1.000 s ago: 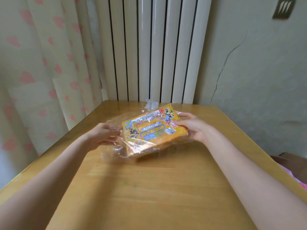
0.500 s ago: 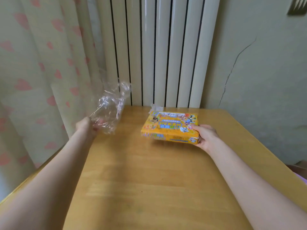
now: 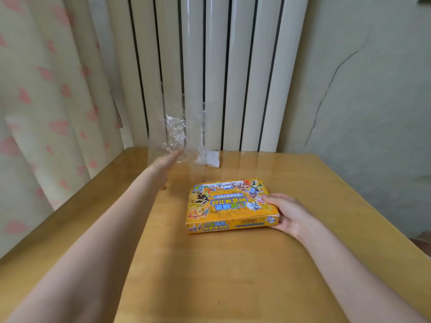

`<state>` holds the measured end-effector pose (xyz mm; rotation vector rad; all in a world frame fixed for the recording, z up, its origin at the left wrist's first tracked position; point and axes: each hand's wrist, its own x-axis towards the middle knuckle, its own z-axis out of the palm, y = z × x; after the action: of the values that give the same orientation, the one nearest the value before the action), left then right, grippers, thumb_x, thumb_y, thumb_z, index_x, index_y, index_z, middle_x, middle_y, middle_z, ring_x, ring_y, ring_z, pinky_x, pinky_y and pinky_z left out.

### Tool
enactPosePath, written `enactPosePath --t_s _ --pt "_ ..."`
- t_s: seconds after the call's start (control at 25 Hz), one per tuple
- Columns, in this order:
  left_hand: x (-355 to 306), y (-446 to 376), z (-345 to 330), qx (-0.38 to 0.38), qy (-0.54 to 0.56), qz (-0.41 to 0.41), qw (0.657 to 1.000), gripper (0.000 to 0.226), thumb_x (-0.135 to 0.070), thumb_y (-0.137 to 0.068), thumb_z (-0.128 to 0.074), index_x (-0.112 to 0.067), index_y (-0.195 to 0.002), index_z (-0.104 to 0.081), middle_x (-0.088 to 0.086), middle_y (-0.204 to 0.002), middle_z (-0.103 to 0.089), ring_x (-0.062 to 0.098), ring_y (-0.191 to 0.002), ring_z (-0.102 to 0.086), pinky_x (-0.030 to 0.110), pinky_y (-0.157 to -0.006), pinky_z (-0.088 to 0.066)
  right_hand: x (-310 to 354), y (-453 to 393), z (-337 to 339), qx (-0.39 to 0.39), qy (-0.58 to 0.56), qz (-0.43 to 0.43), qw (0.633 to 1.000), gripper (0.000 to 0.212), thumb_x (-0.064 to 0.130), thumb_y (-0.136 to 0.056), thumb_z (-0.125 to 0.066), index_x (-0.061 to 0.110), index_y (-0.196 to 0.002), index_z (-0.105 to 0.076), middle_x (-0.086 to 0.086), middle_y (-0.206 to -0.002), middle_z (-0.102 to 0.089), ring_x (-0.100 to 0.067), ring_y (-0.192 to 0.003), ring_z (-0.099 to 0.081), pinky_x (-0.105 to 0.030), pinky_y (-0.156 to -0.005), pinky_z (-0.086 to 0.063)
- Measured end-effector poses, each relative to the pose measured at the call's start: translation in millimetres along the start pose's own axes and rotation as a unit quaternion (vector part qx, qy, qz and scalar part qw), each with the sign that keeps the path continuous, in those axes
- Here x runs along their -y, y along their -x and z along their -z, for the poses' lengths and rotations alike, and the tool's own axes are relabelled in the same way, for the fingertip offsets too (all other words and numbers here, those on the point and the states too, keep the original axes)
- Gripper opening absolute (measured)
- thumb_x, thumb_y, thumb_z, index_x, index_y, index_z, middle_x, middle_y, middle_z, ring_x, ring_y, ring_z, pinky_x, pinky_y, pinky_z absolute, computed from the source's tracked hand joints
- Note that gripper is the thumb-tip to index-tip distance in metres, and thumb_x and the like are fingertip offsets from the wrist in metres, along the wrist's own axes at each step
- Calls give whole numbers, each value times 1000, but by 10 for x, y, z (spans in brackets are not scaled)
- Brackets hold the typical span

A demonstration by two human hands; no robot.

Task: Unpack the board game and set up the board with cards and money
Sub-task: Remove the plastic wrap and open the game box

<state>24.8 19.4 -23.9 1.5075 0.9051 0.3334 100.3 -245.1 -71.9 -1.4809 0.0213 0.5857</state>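
Observation:
The yellow board game box (image 3: pixel 229 205) lies flat on the wooden table (image 3: pixel 233 276), without its wrapping. My right hand (image 3: pixel 288 213) grips the box's near right corner, thumb on the lid and fingers under the edge. My left hand (image 3: pixel 166 160) reaches out over the far left of the table with its fingers straight. The clear plastic wrap (image 3: pixel 178 134) hangs crumpled in the air just beyond those fingertips, in front of the radiator.
A small crumpled scrap of clear plastic (image 3: pixel 208 157) lies at the table's far edge. A white radiator (image 3: pixel 233 78) stands behind the table, a heart-patterned curtain (image 3: pixel 46 101) hangs on the left, and a cracked wall (image 3: pixel 361 89) is on the right.
The wrap came off the box. My left hand carried it left, then toward the far edge, and its fingers have straightened. My right hand set the box down flat.

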Motion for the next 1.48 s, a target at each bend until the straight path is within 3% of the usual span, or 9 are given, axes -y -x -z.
enactPosePath --t_s 0.24,0.48,0.6,0.72,0.84,0.96,1.2,1.32,1.48 --pt "212 108 145 -2 -83 -42 996 62 -41 -90 -56 -7 -138 -36 10 -141 -42 29 -120 -48 40 -97 -38 -6 131 -54 8 -17 19 1000 28 9 -83 -67 15 -104 -49 -7 -82 -63 -20 -69 -60 -36 -62 -50" --pt "357 650 178 104 -168 -22 980 71 -53 -82 -60 -20 -138 -33 6 -145 -37 37 -125 -42 49 -93 -44 -11 554 -118 62 -18 35 997 18 7 -84 -64 11 -99 -57 -8 -83 -67 -19 -65 -63 -35 -65 -52" --pt "493 891 239 72 -228 -72 968 76 -56 -78 -63 -20 -137 -33 9 -140 -42 32 -123 -45 47 -96 -42 -32 770 -143 121 -8 32 992 21 5 -84 -62 1 -105 -62 -10 -78 -72 -18 -60 -67 -31 -58 -57" --pt "507 1151 318 -23 -414 -218 883 105 -52 -72 -71 -16 -149 -8 15 -151 -17 33 -136 -29 46 -109 -31 -20 931 -168 125 21 39 991 21 5 -83 -64 -1 -103 -63 -9 -76 -72 -17 -58 -67 -30 -59 -56" --pt "363 1518 237 110 -483 -363 789 120 -53 -65 -75 -25 -149 6 6 -157 4 25 -145 -1 49 -116 -14 38 1073 -212 134 73 51 987 18 10 -82 -67 3 -98 -65 -9 -79 -71 -17 -61 -67 -27 -59 -55" --pt "250 1824 -7 193 -571 -377 703 128 -57 -63 -75 -36 -143 22 2 -155 23 26 -142 20 55 -115 0 121 1237 -218 187 154 33 970 15 16 -83 -67 6 -94 -66 -8 -80 -70 -17 -65 -67 -28 -63 -54" --pt "290 1939 -143 295 -567 -280 716 128 -53 -66 -76 -41 -139 29 7 -154 23 24 -144 12 48 -118 -7 160 1406 -107 222 342 7 913 57 37 -79 -70 -1 -119 -53 -18 -103 -66 -22 -72 -69 -28 -60 -54" --pt "337 1992 -138 297 -577 -273 710 128 -58 -64 -74 -41 -139 28 8 -155 18 28 -143 15 51 -117 -4 192 1480 -71 229 385 12 894 59 50 -81 -63 -3 -109 -59 -14 -85 -67 -23 -69 -67 -30 -63 -56" --pt "409 2000 -155 304 -567 -281 713 140 -77 -41 -68 -44 -138 27 2 -156 19 28 -142 19 55 -116 -3 185 1514 -55 217 385 15 897 62 58 -80 -57 -1 -99 -61 -11 -67 -62 -19 -57 -66 -28 -55 -55"
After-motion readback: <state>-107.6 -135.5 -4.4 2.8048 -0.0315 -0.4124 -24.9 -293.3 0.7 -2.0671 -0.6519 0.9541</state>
